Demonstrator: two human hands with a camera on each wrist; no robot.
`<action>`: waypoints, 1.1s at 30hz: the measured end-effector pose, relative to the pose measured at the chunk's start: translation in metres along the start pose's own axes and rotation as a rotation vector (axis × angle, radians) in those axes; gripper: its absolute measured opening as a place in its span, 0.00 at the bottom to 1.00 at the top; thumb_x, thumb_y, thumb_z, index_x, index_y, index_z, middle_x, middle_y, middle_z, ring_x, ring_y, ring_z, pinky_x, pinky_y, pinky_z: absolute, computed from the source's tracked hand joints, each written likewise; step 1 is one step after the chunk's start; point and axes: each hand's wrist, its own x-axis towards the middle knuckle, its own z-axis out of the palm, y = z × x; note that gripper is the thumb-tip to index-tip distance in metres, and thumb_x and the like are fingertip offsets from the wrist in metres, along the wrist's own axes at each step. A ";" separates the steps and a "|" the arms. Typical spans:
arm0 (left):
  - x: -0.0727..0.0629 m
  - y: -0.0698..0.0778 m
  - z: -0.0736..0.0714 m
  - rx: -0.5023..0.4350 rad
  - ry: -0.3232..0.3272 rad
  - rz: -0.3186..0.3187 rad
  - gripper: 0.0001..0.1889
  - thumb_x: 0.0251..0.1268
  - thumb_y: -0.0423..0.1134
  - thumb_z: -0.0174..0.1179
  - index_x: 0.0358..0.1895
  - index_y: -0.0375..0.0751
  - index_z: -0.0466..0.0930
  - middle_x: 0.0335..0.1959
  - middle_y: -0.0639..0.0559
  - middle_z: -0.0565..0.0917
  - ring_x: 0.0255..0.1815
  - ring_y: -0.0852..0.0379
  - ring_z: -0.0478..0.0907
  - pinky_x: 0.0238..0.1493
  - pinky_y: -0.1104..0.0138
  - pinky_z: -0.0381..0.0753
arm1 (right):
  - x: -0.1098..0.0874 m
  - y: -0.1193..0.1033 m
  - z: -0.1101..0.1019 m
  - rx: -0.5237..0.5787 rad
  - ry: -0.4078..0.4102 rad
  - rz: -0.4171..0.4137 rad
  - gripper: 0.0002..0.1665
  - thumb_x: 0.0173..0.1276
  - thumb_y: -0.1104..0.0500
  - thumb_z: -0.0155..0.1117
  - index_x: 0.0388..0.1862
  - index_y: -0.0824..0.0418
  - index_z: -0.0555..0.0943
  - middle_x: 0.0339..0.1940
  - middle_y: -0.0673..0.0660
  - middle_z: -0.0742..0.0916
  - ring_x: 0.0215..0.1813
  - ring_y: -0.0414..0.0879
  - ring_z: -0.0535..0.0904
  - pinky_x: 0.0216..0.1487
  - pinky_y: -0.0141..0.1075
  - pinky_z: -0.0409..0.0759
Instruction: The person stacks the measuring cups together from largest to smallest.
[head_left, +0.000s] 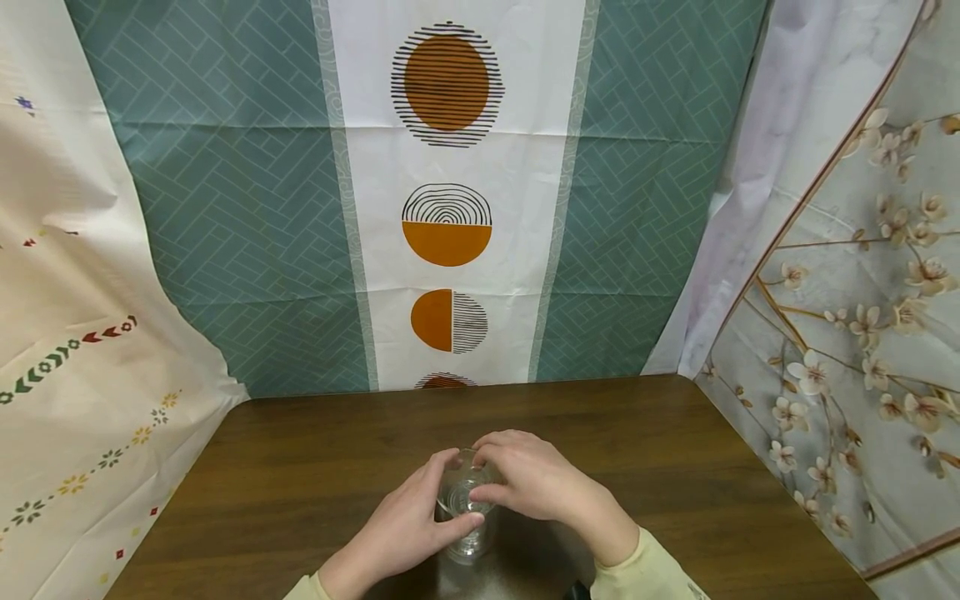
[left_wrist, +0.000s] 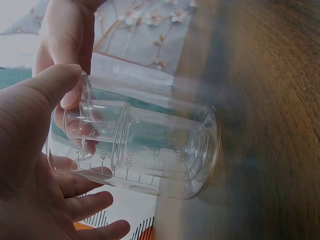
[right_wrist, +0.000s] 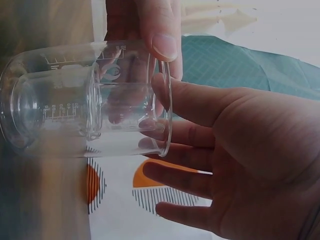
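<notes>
A clear glass beaker (head_left: 468, 546) with printed measuring marks stands upright on the table, between both hands. Smaller glass sits nested inside it, including an inner beaker (left_wrist: 162, 135) with its own scale. My left hand (head_left: 408, 518) grips the outer beaker near its rim, the thumb on the near side and the fingers on the far side. From the right, my right hand (head_left: 536, 477) reaches over the mouth. Its thumb and index finger hold the nested glass at the top, while the other fingers (right_wrist: 182, 182) spread apart. Transparent overlap blurs the exact contact.
The dark brown wooden table (head_left: 315, 450) extends around the beaker. A green and white patterned curtain (head_left: 450, 167) hangs behind its back edge. Printed cloths hang on both sides, with a floral one (head_left: 862, 333) at the right.
</notes>
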 end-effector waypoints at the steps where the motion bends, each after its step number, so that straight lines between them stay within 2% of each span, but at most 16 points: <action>1: 0.000 0.000 0.000 0.000 0.002 0.001 0.45 0.71 0.65 0.73 0.80 0.45 0.65 0.72 0.51 0.79 0.66 0.49 0.81 0.59 0.44 0.84 | 0.000 0.000 0.000 0.001 0.000 0.001 0.18 0.73 0.44 0.80 0.53 0.54 0.90 0.63 0.48 0.89 0.65 0.47 0.84 0.68 0.47 0.81; 11: 0.000 -0.002 0.000 -0.003 -0.003 0.001 0.49 0.69 0.73 0.68 0.80 0.45 0.65 0.72 0.52 0.79 0.65 0.50 0.81 0.59 0.45 0.84 | 0.002 -0.001 0.000 -0.001 0.003 0.010 0.19 0.73 0.45 0.81 0.53 0.54 0.90 0.63 0.47 0.88 0.65 0.47 0.84 0.66 0.47 0.83; 16: 0.000 -0.001 0.000 -0.004 -0.004 0.001 0.48 0.71 0.69 0.71 0.81 0.43 0.64 0.72 0.50 0.79 0.64 0.49 0.82 0.58 0.45 0.84 | 0.000 0.000 -0.004 -0.019 0.009 0.010 0.19 0.72 0.45 0.82 0.53 0.55 0.90 0.63 0.48 0.88 0.65 0.48 0.84 0.65 0.48 0.83; 22: 0.000 -0.001 0.000 -0.003 -0.005 -0.006 0.47 0.71 0.67 0.72 0.81 0.44 0.64 0.73 0.50 0.79 0.63 0.50 0.82 0.58 0.46 0.84 | 0.000 0.000 -0.011 -0.039 -0.039 0.007 0.20 0.73 0.46 0.81 0.55 0.55 0.90 0.64 0.49 0.88 0.62 0.47 0.85 0.62 0.46 0.85; 25: 0.000 -0.001 0.000 -0.004 -0.005 -0.008 0.47 0.71 0.68 0.71 0.81 0.44 0.64 0.73 0.51 0.79 0.63 0.50 0.82 0.58 0.46 0.84 | 0.000 0.000 -0.014 -0.052 -0.055 -0.006 0.20 0.72 0.47 0.82 0.54 0.56 0.90 0.62 0.49 0.88 0.60 0.47 0.85 0.59 0.46 0.86; 33: 0.000 0.000 0.001 0.000 0.001 -0.005 0.45 0.72 0.64 0.73 0.80 0.44 0.64 0.72 0.51 0.79 0.59 0.52 0.82 0.57 0.47 0.84 | 0.002 -0.003 -0.021 -0.040 -0.099 -0.001 0.17 0.70 0.47 0.82 0.51 0.54 0.90 0.57 0.47 0.89 0.56 0.45 0.86 0.54 0.44 0.86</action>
